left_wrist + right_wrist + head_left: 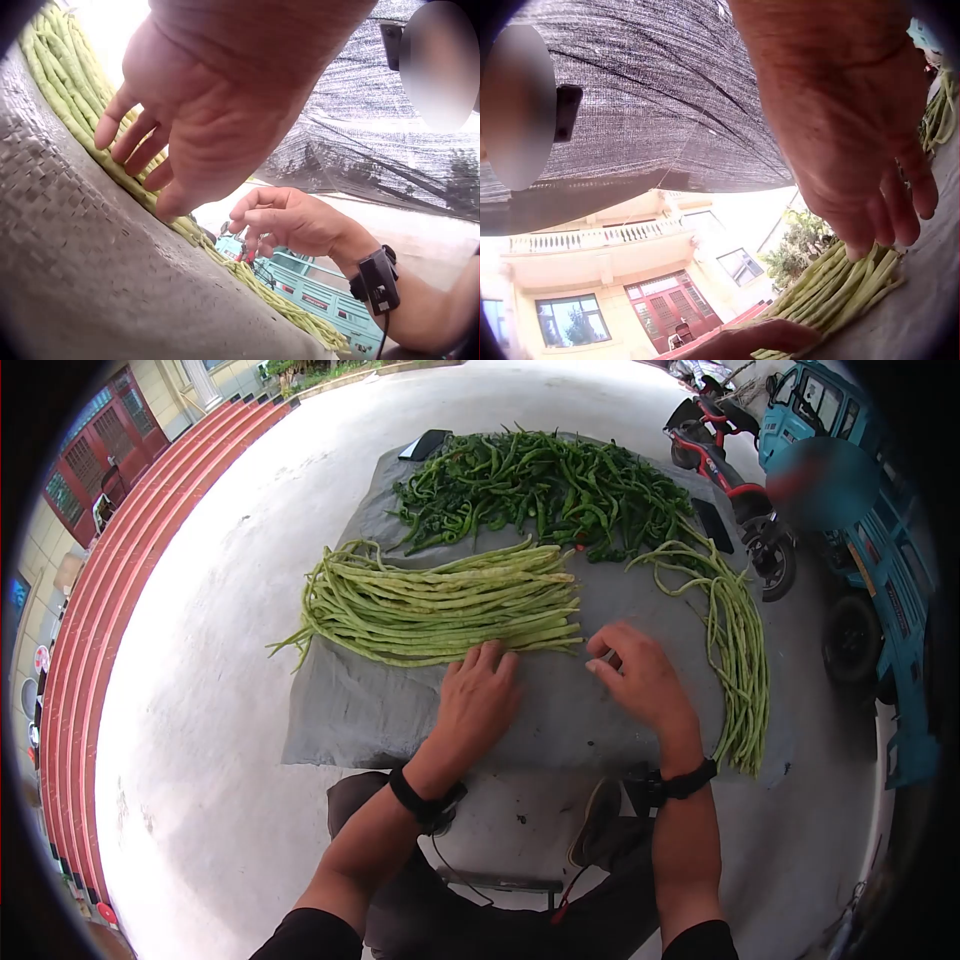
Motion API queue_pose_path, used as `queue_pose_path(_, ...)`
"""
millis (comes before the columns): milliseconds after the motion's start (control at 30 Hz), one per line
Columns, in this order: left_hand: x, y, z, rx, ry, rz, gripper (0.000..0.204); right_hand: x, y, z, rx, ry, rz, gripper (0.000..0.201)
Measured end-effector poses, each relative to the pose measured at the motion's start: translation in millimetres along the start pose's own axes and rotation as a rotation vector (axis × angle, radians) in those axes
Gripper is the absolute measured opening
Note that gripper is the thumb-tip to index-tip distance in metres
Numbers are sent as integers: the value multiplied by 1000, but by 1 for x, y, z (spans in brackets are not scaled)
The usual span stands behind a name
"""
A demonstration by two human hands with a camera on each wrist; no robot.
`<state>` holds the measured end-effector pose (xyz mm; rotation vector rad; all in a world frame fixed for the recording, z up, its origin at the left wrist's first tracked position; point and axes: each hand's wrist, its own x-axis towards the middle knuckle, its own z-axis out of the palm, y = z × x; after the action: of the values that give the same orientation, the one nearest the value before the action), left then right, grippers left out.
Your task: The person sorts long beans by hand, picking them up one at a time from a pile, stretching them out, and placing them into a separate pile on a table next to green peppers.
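Note:
A thick bundle of long green beans lies sideways on a grey woven sheet. My left hand rests its fingertips at the bundle's near edge; in the left wrist view its fingers are loosely bent over the outer beans without curling round them. Just off the bundle's right end hovers my right hand, fingers and thumb apart and nothing between them. A smaller, looser bunch of long beans stretches along the sheet's right side, beyond the right hand.
A wide heap of green peppers covers the far part of the sheet. Dark phone-like objects lie at the far left corner and right edge. A red scooter and a blue truck stand to the right; red steps run along the left.

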<state>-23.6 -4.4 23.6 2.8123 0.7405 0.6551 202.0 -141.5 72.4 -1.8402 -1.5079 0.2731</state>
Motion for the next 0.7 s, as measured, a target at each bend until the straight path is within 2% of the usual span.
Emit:
queue_pose_path(100,2,-2,1,37,-69,-50,35,1,-11,2,29,-97,100,21)
queue_pose_path(200,5,-5,-1,62,-60,-38,31,1,-7,8,-29,-102,26,20)
queue_pose_path(500,6,-13,6,36,-25,100,13,-4,-10,20,-31,-121,-3,23)
queue_pose_path(700,7,-8,4,14,-25,144,9,-5,-19,22,-33,-151,-15,25)
